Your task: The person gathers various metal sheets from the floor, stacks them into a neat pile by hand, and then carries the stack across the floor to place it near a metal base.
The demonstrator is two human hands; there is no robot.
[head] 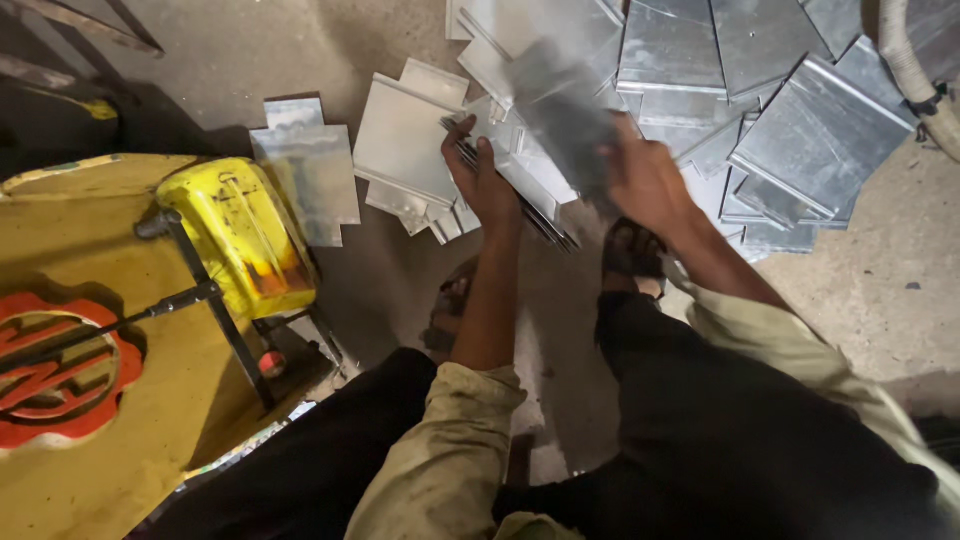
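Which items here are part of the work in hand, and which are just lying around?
In hand:
- left hand holding a stack of sheet metal pieces
- right hand holding a blurred metal sheet
- pile of cut sheets on the floor

Lying about:
- yellow machine
- hose
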